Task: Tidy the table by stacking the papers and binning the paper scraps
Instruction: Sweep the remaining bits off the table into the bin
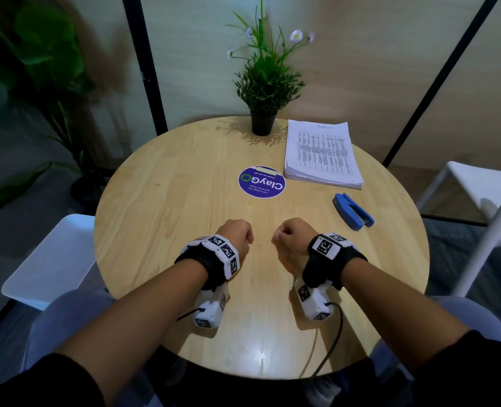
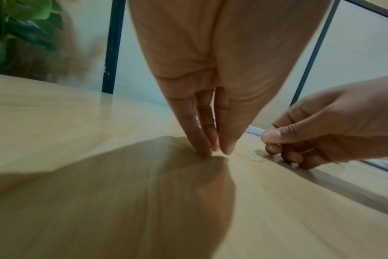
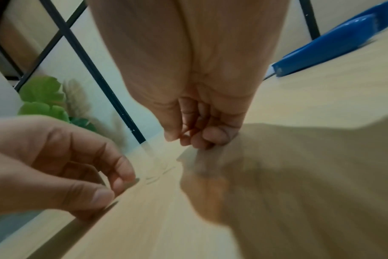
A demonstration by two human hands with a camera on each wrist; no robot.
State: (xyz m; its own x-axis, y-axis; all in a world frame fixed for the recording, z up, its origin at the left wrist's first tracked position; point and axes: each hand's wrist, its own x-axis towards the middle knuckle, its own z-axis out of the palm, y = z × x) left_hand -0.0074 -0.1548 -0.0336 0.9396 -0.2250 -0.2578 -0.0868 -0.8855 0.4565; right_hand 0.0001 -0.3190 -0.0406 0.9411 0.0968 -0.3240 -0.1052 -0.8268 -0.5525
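White paper stack [image 1: 322,155] far right, well beyond both fists

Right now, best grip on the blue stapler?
Take the stapler across its narrow body near the middle, coming from above with the right hand. It lies flat on the table, long axis diagonal, sides clear, apart from the papers.

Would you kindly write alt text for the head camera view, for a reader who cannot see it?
A person's left hand and right hand, both with curled fingers, rest close together on a round light wooden table. Farther back lie a neat stack of printed white papers, a blue stapler, a round purple sticker and a small green plant in a black pot.
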